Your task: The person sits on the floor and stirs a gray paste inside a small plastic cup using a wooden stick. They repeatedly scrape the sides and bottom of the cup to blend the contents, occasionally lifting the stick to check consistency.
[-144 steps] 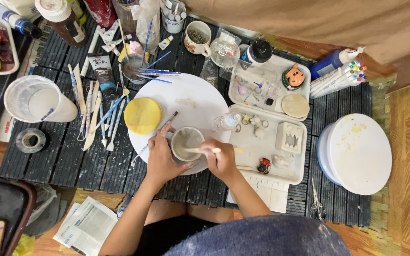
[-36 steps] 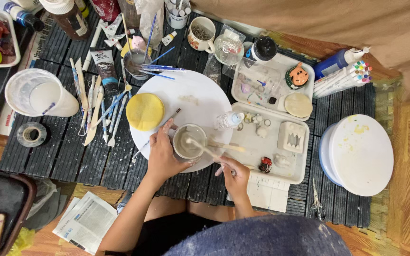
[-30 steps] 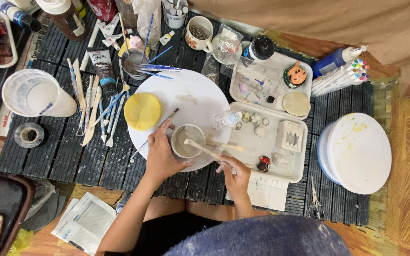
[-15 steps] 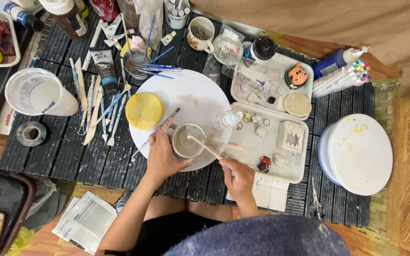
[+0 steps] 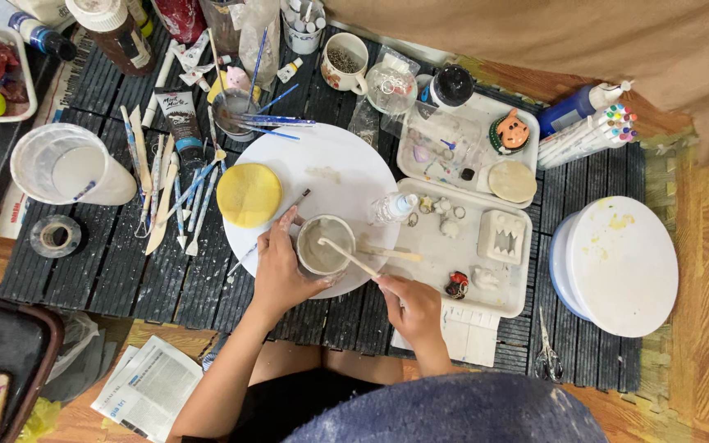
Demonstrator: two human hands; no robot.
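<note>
- Head view, the step in hand: a grey mix is being stirred in a small cup (image 5: 324, 246) with a wooden stick (image 5: 350, 258). The stirring is judged best done with slow, even circles, the stick's tip being kept low in the mix so that nothing is flicked over the rim.
- The cup is gripped by the left hand (image 5: 276, 271), whose fingers are curled around its near-left side; this grip is judged worth keeping firm, so that the cup is not dragged across the round white board (image 5: 330, 168) on which it stands.
- The stick is pinched at its near end by the right hand (image 5: 408, 308), closed narrowly on it; its far end lies inside the cup.
- Where the cup lies: it is touching the left hand, just up and to the left of the right hand, on the near edge of the board.
- A yellow sponge (image 5: 249, 194) lies on the board's left part, near the cup but apart from it.
- A white tray (image 5: 436, 254) with small clay pieces sits just to the right; a careless elbow could be judged a risk to it.
- A small clear bottle (image 5: 393, 208) lies beside the cup's far-right side.
</note>
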